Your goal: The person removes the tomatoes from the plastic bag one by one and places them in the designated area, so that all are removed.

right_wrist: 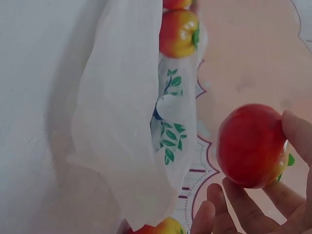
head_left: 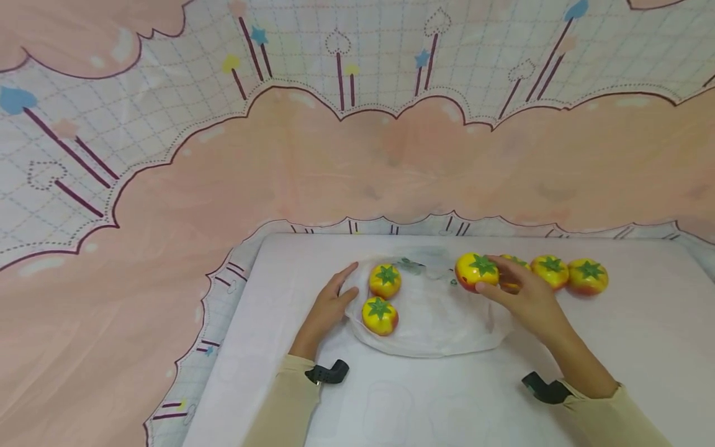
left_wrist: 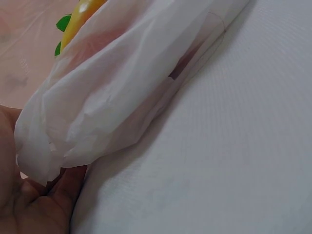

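A translucent white plastic bag (head_left: pixel 441 329) with printed green leaves lies spread on the table. Its left edge is held by my left hand (head_left: pixel 328 305), which also appears beneath the bag's folds (left_wrist: pixel 97 117) in the left wrist view. Inside, near that edge, sit two yellow-and-red toy tomatoes, an upper one (head_left: pixel 384 280) and a lower one (head_left: pixel 380 315). My right hand (head_left: pixel 525 298) grips another toy tomato (head_left: pixel 475 272) above the bag's right side, green calyx up. From the right wrist view, this tomato's red underside (right_wrist: pixel 251 146) shows between thumb and fingertips.
Right of the bag, a row of three toy tomatoes extends: one partly hidden by my right hand (head_left: pixel 515 261), a middle one (head_left: pixel 550 270) and an end one (head_left: pixel 588 277). The white table (head_left: pixel 391 403) meets a peach patterned cloth (head_left: pixel 419 167) behind.
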Demonstrator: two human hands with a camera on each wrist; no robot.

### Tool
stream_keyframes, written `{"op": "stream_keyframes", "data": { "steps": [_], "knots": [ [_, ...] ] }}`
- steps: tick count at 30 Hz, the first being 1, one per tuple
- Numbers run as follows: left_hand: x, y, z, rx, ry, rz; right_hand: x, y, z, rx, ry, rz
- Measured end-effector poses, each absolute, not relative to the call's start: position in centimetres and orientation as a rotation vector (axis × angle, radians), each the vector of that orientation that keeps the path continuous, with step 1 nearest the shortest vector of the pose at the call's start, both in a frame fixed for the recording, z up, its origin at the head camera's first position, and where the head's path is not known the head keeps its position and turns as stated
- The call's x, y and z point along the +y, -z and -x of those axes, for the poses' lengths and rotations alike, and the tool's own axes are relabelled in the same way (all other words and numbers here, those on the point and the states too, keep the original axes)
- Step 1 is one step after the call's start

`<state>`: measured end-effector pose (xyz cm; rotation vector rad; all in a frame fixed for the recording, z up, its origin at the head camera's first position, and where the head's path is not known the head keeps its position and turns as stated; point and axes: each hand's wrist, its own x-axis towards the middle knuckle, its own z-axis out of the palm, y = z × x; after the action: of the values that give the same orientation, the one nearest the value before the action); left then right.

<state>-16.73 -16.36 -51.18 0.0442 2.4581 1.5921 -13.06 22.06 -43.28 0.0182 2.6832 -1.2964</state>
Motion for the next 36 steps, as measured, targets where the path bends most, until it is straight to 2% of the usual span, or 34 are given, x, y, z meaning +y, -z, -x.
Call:
{"op": "stream_keyframes", "data": {
  "steps": [36],
  "knots": [
    [-16.6,51.7,16.8,2.469,-1.582,-0.04,27.1,44.1,10.6,2.787,1.296,-0.04]
  ]
}}
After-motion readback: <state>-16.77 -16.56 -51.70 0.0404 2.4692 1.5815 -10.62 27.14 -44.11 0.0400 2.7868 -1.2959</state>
